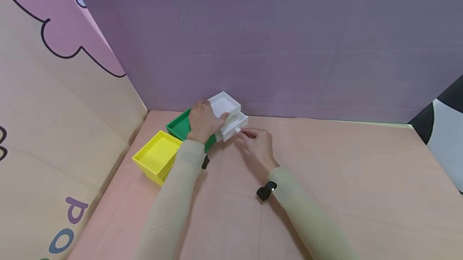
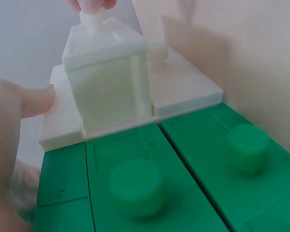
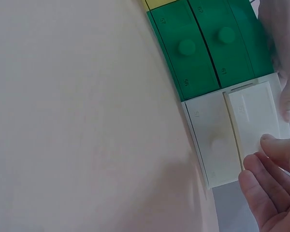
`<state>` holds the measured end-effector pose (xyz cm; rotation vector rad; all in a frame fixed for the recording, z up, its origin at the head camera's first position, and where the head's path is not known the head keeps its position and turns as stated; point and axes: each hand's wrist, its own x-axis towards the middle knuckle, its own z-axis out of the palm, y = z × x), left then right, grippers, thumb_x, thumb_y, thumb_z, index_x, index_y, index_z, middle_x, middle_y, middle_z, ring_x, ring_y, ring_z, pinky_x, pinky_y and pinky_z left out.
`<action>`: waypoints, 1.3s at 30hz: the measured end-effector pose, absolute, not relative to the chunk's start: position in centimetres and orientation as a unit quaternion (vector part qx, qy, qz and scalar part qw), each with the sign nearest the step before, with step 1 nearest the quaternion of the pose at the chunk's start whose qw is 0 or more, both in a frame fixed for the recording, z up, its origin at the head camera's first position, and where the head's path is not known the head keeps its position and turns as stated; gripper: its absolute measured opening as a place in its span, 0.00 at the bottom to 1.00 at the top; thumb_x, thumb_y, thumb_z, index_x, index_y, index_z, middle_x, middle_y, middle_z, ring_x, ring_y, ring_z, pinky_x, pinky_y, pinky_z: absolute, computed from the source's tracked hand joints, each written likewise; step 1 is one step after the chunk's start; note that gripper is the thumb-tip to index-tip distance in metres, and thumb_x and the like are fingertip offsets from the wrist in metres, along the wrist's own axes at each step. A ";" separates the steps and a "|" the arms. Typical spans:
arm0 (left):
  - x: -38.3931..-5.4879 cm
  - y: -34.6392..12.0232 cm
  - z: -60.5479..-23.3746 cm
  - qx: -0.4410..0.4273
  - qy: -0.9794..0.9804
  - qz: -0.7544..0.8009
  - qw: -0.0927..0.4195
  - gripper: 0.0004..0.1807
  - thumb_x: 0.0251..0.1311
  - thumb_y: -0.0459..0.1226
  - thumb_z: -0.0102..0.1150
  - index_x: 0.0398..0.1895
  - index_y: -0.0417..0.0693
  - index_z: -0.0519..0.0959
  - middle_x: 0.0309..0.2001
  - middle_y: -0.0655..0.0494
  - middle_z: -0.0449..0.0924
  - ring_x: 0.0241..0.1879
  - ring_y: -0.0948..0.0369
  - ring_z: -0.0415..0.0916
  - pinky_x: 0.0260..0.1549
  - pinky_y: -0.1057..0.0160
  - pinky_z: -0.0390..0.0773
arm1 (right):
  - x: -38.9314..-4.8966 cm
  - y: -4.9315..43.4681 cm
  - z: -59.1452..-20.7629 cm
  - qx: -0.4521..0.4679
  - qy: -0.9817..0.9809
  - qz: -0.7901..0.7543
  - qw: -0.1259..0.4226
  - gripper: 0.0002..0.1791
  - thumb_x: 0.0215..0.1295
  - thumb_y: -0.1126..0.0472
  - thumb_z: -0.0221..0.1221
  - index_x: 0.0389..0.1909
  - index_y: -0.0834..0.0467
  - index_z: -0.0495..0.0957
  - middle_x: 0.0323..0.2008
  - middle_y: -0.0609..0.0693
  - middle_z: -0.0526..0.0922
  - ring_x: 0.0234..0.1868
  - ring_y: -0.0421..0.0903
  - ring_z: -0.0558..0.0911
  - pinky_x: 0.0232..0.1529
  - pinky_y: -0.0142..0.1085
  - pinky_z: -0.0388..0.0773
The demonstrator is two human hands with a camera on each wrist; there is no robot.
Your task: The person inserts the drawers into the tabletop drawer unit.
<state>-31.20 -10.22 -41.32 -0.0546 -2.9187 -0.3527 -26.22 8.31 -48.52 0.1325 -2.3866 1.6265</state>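
A white drawer box (image 1: 225,101) stands at the back, its drawer (image 1: 236,125) pulled partly out of the front. My right hand (image 1: 259,146) pinches the drawer's small knob (image 2: 93,20) between thumb and fingers. My left hand (image 1: 204,121) grips the white box from above, the thumb on its front top edge. The white front has a second drawer (image 3: 208,128) with its own knob, which sits flush. Right beside the white box is a green drawer box (image 1: 178,125), partly hidden under my left hand; its round-knobbed drawers (image 3: 203,48) are closed.
A yellow drawer box (image 1: 159,151) stands left of the green one, partly covered by my left sleeve. All sit on a pink cloth surface (image 1: 343,171). A purple wall panel (image 1: 271,51) rises right behind, and a printed side panel (image 1: 72,111) borders the left.
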 end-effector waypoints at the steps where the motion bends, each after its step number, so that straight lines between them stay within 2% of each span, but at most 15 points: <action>1: -31.2 -10.3 -41.3 -0.020 -0.987 -0.121 0.102 0.47 0.68 0.65 0.54 0.71 0.32 0.73 0.68 0.36 0.76 0.68 0.43 0.75 0.68 0.47 0.76 | -26.3 8.2 -48.5 0.046 -0.821 0.555 0.127 0.11 0.68 0.59 0.72 0.49 0.58 0.92 0.46 0.55 0.93 0.48 0.51 0.93 0.51 0.45 0.89; 12: -31.2 -10.2 -41.5 -0.025 -0.987 -0.124 0.104 0.48 0.68 0.66 0.54 0.71 0.32 0.74 0.68 0.36 0.76 0.68 0.43 0.75 0.69 0.47 0.75 | -27.0 7.6 -48.4 0.043 -0.818 0.563 0.114 0.11 0.69 0.58 0.71 0.49 0.57 0.92 0.46 0.54 0.93 0.47 0.50 0.93 0.43 0.27 0.84; 22: -31.3 -9.7 -41.7 -0.024 -0.987 -0.115 0.110 0.48 0.69 0.66 0.54 0.72 0.32 0.73 0.68 0.37 0.76 0.67 0.43 0.76 0.67 0.48 0.76 | -27.8 7.4 -48.3 0.046 -0.817 0.562 0.119 0.11 0.70 0.60 0.71 0.48 0.59 0.92 0.46 0.55 0.93 0.49 0.50 0.92 0.49 0.34 0.85; 35: -31.4 -9.3 -41.8 -0.029 -0.987 -0.117 0.111 0.48 0.69 0.66 0.52 0.72 0.32 0.73 0.69 0.37 0.75 0.68 0.43 0.75 0.69 0.48 0.76 | -28.6 6.8 -48.1 0.030 -0.822 0.554 0.127 0.11 0.70 0.61 0.70 0.49 0.61 0.92 0.45 0.57 0.93 0.47 0.52 0.93 0.42 0.34 0.87; 39: -31.4 -9.2 -41.8 -0.030 -0.986 -0.120 0.112 0.47 0.69 0.66 0.52 0.71 0.32 0.73 0.69 0.37 0.75 0.68 0.43 0.75 0.69 0.47 0.76 | -28.9 6.7 -48.2 0.027 -0.825 0.549 0.131 0.11 0.70 0.62 0.70 0.49 0.60 0.92 0.45 0.57 0.93 0.47 0.52 0.93 0.43 0.36 0.88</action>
